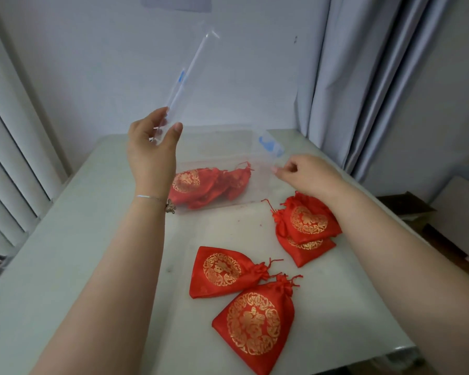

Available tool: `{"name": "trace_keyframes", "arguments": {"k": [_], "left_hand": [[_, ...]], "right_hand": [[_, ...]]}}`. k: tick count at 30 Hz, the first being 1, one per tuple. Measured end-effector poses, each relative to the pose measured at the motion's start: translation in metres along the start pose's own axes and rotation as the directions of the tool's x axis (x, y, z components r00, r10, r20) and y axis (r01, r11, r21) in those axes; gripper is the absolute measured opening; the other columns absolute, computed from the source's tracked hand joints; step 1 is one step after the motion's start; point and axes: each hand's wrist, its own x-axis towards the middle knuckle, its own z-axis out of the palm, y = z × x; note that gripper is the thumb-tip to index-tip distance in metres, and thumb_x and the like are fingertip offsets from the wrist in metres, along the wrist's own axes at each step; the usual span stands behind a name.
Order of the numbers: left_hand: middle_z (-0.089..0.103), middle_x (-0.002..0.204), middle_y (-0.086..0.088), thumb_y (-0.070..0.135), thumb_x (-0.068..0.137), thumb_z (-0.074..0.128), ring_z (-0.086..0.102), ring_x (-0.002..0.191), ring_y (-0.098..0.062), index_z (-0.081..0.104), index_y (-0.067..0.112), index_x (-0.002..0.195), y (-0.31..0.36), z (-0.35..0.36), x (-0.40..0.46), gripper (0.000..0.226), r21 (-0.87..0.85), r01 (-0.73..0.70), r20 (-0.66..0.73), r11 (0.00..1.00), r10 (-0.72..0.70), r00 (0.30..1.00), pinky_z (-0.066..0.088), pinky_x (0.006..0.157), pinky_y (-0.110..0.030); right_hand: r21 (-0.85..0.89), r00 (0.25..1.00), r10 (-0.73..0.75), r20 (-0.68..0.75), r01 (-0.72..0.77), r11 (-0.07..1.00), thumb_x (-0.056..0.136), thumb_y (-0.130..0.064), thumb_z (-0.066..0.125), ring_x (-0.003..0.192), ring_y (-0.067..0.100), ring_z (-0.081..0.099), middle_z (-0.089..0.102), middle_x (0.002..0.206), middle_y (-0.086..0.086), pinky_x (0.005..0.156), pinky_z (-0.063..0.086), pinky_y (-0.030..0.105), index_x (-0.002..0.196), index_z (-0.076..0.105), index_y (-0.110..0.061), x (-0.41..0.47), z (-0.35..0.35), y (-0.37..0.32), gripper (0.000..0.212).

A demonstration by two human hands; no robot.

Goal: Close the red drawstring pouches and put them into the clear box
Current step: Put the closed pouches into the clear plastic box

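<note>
A clear box (222,142) stands at the far middle of the table with several red drawstring pouches (201,186) inside. My left hand (152,147) holds the clear lid (186,74) upright above the box's left side, thumb and fingers pinching its lower edge. My right hand (306,174) rests at the box's right front corner with fingers curled, pinching the rim near a blue latch (271,146). Two closed pouches (306,226) lie stacked at the right. Two more closed pouches (222,272) (255,323) lie near the front.
The white table (65,266) sits against a pale wall. Grey curtains (363,77) hang at the right, and a radiator-like panel (8,158) stands at the left. The table's front edge runs close by the nearest pouch.
</note>
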Motion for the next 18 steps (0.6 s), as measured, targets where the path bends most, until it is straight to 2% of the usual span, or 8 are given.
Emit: {"name": "trace_keyframes", "arguments": {"k": [1,3,5,7,9,11,15,18], "left_hand": [[0.059,0.106,0.003,0.024,0.081,0.069,0.053,0.081,0.009,0.062,0.034,0.106,0.0,0.0,-0.001,0.028,0.007,-0.006,-0.001,1.0,0.006,1.0,0.049,0.089,-0.028],[0.059,0.107,0.003,0.024,0.081,0.068,0.054,0.083,0.007,0.062,0.035,0.106,0.001,0.001,-0.002,0.028,0.014,-0.015,0.0,1.0,0.015,1.0,0.049,0.089,-0.028],[0.059,0.106,0.003,0.024,0.082,0.068,0.054,0.084,0.005,0.063,0.033,0.108,0.002,0.001,-0.003,0.028,0.022,-0.019,0.005,1.0,0.019,1.0,0.048,0.088,-0.027],[0.059,0.106,0.003,0.024,0.082,0.068,0.054,0.084,0.004,0.064,0.031,0.109,0.001,0.001,-0.003,0.029,0.028,-0.023,0.004,0.999,0.022,1.0,0.047,0.087,-0.027],[0.059,0.106,0.002,0.024,0.082,0.067,0.054,0.084,0.004,0.064,0.031,0.109,0.002,0.001,-0.003,0.028,0.034,-0.028,0.005,0.999,0.028,1.0,0.047,0.087,-0.027],[0.06,0.106,0.003,0.024,0.082,0.067,0.054,0.083,0.005,0.064,0.031,0.108,0.001,0.001,-0.004,0.028,0.037,-0.03,0.008,0.999,0.03,1.0,0.047,0.087,-0.026],[0.058,0.104,0.004,0.022,0.083,0.067,0.053,0.082,0.008,0.065,0.029,0.109,0.001,0.002,-0.005,0.027,0.037,-0.04,0.003,0.999,0.04,0.999,0.045,0.084,-0.02],[0.058,0.104,0.006,0.023,0.083,0.067,0.053,0.082,0.01,0.064,0.031,0.109,0.001,0.003,-0.004,0.027,0.045,-0.039,0.007,0.998,0.039,0.999,0.045,0.084,-0.017]], "right_hand": [[-0.065,0.99,0.062,0.127,-0.054,0.996,0.076,-0.07,0.054,0.107,0.028,0.057,0.056,0.115,0.009,0.088,0.045,0.037,0.108,0.06,-0.019,-0.007,0.001,0.008,0.06],[-0.202,0.91,0.185,0.371,-0.115,0.973,0.066,-0.082,0.052,0.138,0.03,0.032,0.023,0.151,0.01,0.111,0.03,0.044,0.143,0.032,-0.028,-0.02,0.005,0.018,0.096],[-0.306,0.837,0.236,0.493,-0.087,0.948,0.059,-0.087,0.051,0.146,0.03,0.01,-0.004,0.159,0.006,0.117,0.017,0.047,0.15,0.008,-0.034,-0.025,0.012,0.025,0.114],[-0.346,0.802,0.242,0.546,-0.047,0.937,0.057,-0.084,0.058,0.147,0.03,0.005,-0.015,0.159,0.007,0.117,0.016,0.047,0.15,0.001,-0.034,-0.026,0.019,0.029,0.12],[-0.356,0.799,0.239,0.551,-0.033,0.934,0.059,-0.074,0.068,0.146,0.033,0.01,-0.014,0.159,0.006,0.116,0.021,0.046,0.15,0.006,-0.034,-0.028,0.024,0.032,0.117],[-0.361,0.824,0.239,0.514,-0.045,0.931,0.06,-0.064,0.074,0.142,0.036,0.02,-0.004,0.159,0.003,0.113,0.026,0.045,0.147,0.019,-0.037,-0.029,0.028,0.036,0.106],[-0.304,0.883,0.224,0.412,-0.098,0.948,0.071,-0.04,0.07,0.132,0.039,0.031,0.015,0.153,0.002,0.104,0.034,0.04,0.14,0.034,-0.037,-0.027,0.027,0.04,0.078],[-0.297,0.907,0.216,0.36,-0.108,0.949,0.076,-0.031,0.067,0.124,0.039,0.039,0.025,0.146,0.004,0.098,0.038,0.038,0.14,0.036,-0.033,-0.026,0.031,0.037,0.071]]}}
